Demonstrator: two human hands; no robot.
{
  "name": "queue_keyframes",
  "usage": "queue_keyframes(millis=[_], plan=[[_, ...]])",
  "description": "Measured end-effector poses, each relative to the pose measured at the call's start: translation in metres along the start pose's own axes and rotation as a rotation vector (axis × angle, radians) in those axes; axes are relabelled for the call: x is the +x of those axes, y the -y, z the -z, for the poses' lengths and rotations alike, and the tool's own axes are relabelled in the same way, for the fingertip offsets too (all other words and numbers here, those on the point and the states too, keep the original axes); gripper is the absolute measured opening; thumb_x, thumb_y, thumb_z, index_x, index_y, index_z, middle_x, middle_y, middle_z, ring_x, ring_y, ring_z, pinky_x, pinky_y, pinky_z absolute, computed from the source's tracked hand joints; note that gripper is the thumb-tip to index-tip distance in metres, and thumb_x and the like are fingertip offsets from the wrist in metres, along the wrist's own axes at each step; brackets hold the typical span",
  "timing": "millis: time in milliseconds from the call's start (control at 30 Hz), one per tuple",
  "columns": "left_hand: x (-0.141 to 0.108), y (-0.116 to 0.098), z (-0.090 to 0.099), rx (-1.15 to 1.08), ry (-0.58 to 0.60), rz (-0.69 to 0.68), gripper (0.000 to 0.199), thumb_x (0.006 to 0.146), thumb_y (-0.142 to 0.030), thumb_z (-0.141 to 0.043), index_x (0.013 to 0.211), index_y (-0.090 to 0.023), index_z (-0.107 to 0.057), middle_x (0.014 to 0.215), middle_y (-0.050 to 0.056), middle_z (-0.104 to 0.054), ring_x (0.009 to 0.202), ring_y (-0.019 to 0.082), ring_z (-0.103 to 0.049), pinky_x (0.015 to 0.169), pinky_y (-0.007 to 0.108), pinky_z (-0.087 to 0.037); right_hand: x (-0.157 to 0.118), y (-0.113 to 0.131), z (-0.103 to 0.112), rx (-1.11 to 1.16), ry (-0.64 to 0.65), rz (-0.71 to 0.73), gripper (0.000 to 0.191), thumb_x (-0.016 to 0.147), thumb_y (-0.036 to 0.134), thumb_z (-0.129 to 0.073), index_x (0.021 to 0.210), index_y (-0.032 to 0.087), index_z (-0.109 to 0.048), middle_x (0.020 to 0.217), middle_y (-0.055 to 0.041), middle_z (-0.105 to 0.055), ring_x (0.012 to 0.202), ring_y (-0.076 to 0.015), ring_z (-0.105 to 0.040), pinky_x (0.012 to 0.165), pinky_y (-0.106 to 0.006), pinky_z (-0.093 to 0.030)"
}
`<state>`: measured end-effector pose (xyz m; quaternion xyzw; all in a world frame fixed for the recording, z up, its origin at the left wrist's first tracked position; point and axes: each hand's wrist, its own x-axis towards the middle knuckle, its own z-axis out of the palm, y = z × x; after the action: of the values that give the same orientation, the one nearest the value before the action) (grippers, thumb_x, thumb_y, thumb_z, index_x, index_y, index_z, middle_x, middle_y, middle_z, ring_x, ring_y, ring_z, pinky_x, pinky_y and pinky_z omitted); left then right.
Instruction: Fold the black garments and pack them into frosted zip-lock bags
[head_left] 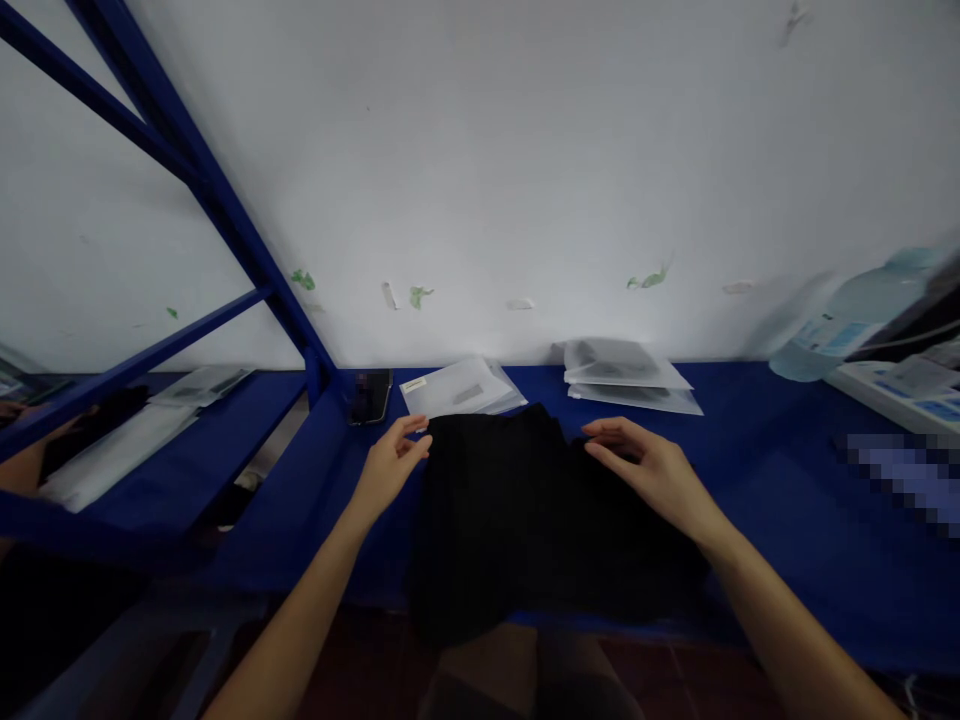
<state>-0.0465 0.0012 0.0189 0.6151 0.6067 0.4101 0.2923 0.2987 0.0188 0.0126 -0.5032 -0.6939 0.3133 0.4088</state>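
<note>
A dark, limp piece of black cloth [495, 510], looking like a garment, is spread in front of me, its near edge hanging over the front of the blue table. Its exact kind cannot be made out. At its upper left corner is my left hand [390, 465], thumb and fingers curved and a little apart, tips beside the fabric. My right hand [652, 470] hovers at the cloth's upper right edge with a gap between thumb and fingers. Neither hand visibly grips the cloth.
Behind the cloth lie a clear plastic bag [465, 388], a stack of frosted zip bags [626, 375] and a phone [370, 397]. A large water bottle [847, 320] stands at right by a white box [892, 390]. A blue metal frame [225, 235] rises at left; another person's arm [26, 460] shows beyond it.
</note>
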Motion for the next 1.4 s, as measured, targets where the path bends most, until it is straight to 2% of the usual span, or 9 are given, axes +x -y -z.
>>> queue_keyframes(millis=[100, 300, 433, 600, 700, 900, 1167, 1300, 1400], plan=[[-0.033, 0.001, -0.005, 0.26, 0.008, -0.088, 0.031, 0.088, -0.036, -0.054, 0.114, -0.022, -0.059, 0.101, 0.005, -0.068, 0.09, 0.021, -0.064, 0.086, 0.039, -0.05, -0.011, -0.014, 0.023, -0.268, 0.029, 0.142, 0.032, 0.08, 0.049, -0.062, 0.104, 0.027, -0.064, 0.111, -0.0052, -0.068, 0.104, -0.0256, -0.063, 0.092, -0.044, -0.05], [-0.092, 0.001, -0.022, 0.532, 0.265, -0.31, 0.053, 0.091, -0.042, -0.052, 0.141, -0.031, -0.037, 0.147, 0.004, -0.043, 0.139, 0.026, -0.032, 0.112, 0.05, -0.029, -0.015, -0.034, 0.046, -0.545, 0.218, 0.269, 0.034, 0.074, 0.043, -0.067, 0.105, 0.028, -0.066, 0.131, -0.0062, -0.058, 0.129, -0.0319, -0.045, 0.101, -0.052, -0.042], [-0.101, 0.007, -0.028, 0.648, 0.401, -0.325, 0.074, 0.09, -0.05, -0.051, 0.15, -0.031, -0.013, 0.157, 0.005, -0.022, 0.144, 0.029, -0.016, 0.115, 0.057, -0.019, -0.01, -0.039, 0.04, -0.592, 0.306, 0.258, 0.016, 0.077, 0.033, -0.06, 0.087, 0.025, -0.069, 0.124, -0.0076, -0.063, 0.126, -0.0319, -0.049, 0.1, -0.053, -0.043], [-0.096, 0.01, -0.024, 0.671, 0.438, -0.333, 0.079, 0.089, -0.054, -0.051, 0.151, -0.031, -0.008, 0.158, 0.007, -0.017, 0.145, 0.029, -0.013, 0.115, 0.058, -0.017, -0.005, -0.029, 0.044, -0.499, 0.331, 0.209, 0.018, 0.081, 0.034, -0.053, 0.082, 0.024, -0.069, 0.115, -0.0075, -0.068, 0.113, -0.0282, -0.06, 0.093, -0.046, -0.049], [-0.094, 0.011, -0.023, 0.669, 0.446, -0.35, 0.079, 0.089, -0.054, -0.052, 0.151, -0.031, -0.009, 0.158, 0.007, -0.017, 0.145, 0.029, -0.012, 0.115, 0.058, -0.017, 0.006, -0.023, 0.048, -0.416, 0.243, 0.135, 0.023, 0.083, 0.041, -0.054, 0.092, 0.025, -0.068, 0.108, -0.0047, -0.07, 0.103, -0.0261, -0.065, 0.09, -0.042, -0.05], [-0.095, 0.012, -0.023, 0.657, 0.417, -0.359, 0.077, 0.089, -0.051, -0.053, 0.151, -0.031, -0.011, 0.158, 0.007, -0.019, 0.145, 0.029, -0.012, 0.114, 0.059, -0.018, 0.018, -0.025, 0.044, -0.494, -0.369, 0.173, 0.024, 0.087, 0.04, -0.049, 0.097, 0.024, -0.064, 0.1, -0.006, -0.07, 0.097, -0.0262, -0.065, 0.088, -0.043, -0.049], [-0.119, -0.012, -0.012, 0.551, 0.571, -0.474, 0.073, 0.076, -0.054, -0.069, 0.137, -0.026, -0.04, 0.149, 0.008, -0.039, 0.142, 0.032, -0.023, 0.114, 0.06, -0.022, -0.02, -0.041, 0.049, -0.484, -0.129, 0.279, 0.024, 0.088, 0.041, -0.051, 0.103, 0.029, -0.066, 0.106, -0.0025, -0.069, 0.104, -0.0235, -0.061, 0.092, -0.042, -0.048], [-0.129, -0.02, -0.013, 0.569, 0.602, -0.475, 0.041, 0.084, -0.018, -0.059, 0.123, -0.023, -0.048, 0.14, 0.006, -0.049, 0.14, 0.025, -0.031, 0.116, 0.054, -0.026, -0.026, -0.058, 0.046, -0.504, -0.036, 0.229, 0.031, 0.086, 0.048, -0.052, 0.104, 0.028, -0.066, 0.109, -0.0049, -0.069, 0.106, -0.0261, -0.061, 0.093, -0.046, -0.048], [-0.129, -0.022, -0.012, 0.552, 0.58, -0.453, 0.032, 0.083, -0.007, -0.051, 0.111, -0.023, -0.05, 0.134, 0.005, -0.053, 0.137, 0.022, -0.036, 0.116, 0.052, -0.027, -0.03, -0.055, 0.044, -0.502, -0.113, 0.2, 0.035, 0.086, 0.052, -0.049, 0.104, 0.027, -0.066, 0.111, -0.0061, -0.067, 0.105, -0.0261, -0.062, 0.091, -0.044, -0.049]])
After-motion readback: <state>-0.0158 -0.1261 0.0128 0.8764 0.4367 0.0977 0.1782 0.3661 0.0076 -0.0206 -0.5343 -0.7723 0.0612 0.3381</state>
